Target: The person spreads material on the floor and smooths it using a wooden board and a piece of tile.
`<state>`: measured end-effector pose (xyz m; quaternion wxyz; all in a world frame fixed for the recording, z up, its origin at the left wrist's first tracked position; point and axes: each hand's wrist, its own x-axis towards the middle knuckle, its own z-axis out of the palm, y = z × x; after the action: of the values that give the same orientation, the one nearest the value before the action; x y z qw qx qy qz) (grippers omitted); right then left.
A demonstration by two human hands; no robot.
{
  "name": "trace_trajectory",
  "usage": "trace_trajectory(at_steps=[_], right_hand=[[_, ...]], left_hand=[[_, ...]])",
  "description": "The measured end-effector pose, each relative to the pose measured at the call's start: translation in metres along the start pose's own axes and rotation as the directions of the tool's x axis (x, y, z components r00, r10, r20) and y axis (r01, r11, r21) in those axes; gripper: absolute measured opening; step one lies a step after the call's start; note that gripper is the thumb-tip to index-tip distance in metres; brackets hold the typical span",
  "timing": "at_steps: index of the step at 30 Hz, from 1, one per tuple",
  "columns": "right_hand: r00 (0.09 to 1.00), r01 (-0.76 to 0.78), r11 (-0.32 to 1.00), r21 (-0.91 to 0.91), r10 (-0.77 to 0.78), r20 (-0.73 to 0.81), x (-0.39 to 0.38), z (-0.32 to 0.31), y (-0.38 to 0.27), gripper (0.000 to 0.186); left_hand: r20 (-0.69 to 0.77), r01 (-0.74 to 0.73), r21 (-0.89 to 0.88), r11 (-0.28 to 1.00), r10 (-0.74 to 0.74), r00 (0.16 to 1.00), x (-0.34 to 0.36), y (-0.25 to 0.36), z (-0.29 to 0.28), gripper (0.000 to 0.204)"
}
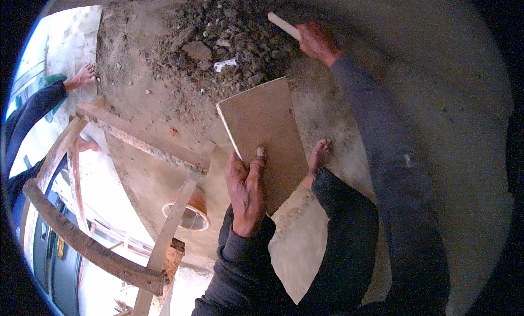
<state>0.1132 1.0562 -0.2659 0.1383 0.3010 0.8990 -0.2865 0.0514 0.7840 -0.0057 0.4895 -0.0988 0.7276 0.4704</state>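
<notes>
My left hand [248, 193] grips a flat rectangular tile-like piece [265, 136] by its near left edge. The thumb lies on its dull brown face, and a pale broken-looking edge runs down its left side. Farther off to the right, my right hand [319, 42] is closed around one end of a narrow pale strip [284, 25]. The strip points up and left, over the right side of a rubble heap [234, 48]; its other end is hidden in the fist. Nothing shows whether the strip touches the wall behind it.
Left of my arm stands a rough wooden trestle [147, 136] with a curved bar [93, 237]. An orange bucket [199, 204] sits behind one of its legs. Another person's bare foot [82, 77] is at the far left. My own foot [321, 155] rests near a grey wall [453, 125].
</notes>
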Motion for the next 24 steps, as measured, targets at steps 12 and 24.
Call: trace_trajectory(at_steps=[12, 24], right_hand=[[0.872, 0.050, 0.985, -0.163, -0.123, -0.473, 0.033, 0.012, 0.026, 0.013], [0.844, 0.411, 0.869, -0.275, -0.476, -0.246, 0.016, 0.009, 0.012, 0.021]], left_hand=[[0.013, -0.077, -0.063, 0.995, 0.078, 0.997, -0.004, 0.001, 0.005, 0.033], [0.035, -0.115, -0.004, 0.993, 0.115, 0.993, -0.010, 0.000, 0.007, 0.032]])
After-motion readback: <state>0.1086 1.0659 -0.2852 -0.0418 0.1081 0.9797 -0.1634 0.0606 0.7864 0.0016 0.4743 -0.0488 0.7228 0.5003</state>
